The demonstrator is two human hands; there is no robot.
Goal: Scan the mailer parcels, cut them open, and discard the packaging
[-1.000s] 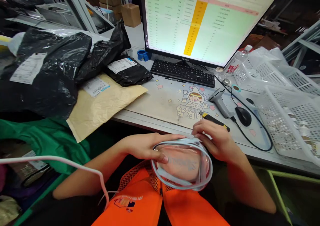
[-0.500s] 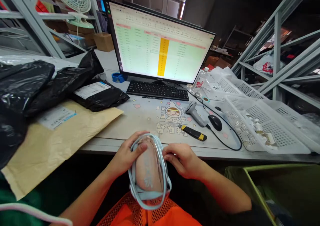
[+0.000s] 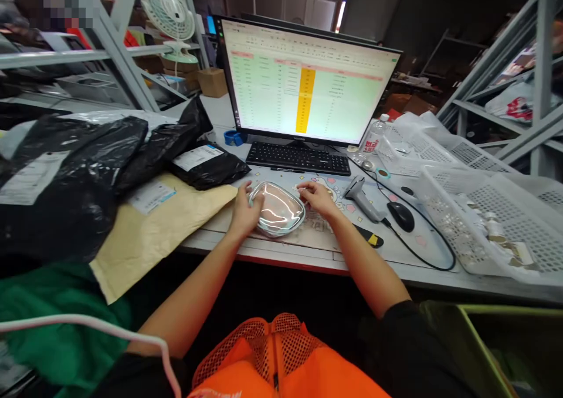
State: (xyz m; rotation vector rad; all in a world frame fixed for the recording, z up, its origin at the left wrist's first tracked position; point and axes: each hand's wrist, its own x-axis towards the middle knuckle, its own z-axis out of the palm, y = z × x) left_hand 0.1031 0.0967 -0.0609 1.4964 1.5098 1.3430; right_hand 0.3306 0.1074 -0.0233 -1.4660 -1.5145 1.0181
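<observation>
1. Black-framed rectangular monitor (image 3: 264, 93): a spreadsheet is shown, too small to be read.
2. White paper labels (image 3: 33, 178) on black plastic parcels (image 3: 94, 172): blurred.
3. Clear plastic bottle (image 3: 377, 129): red characters are printed, illegible.
4. Pale desk mat (image 3: 319, 225): lettering is partly covered.

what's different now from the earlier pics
The clear pouch went forward, away from the orange vest, and is now over the desk. The left hand keeps hold of its left side; the right hand went along, close to its right edge, contact unclear. The scanner, mouse and keyboard stayed in place.
</observation>
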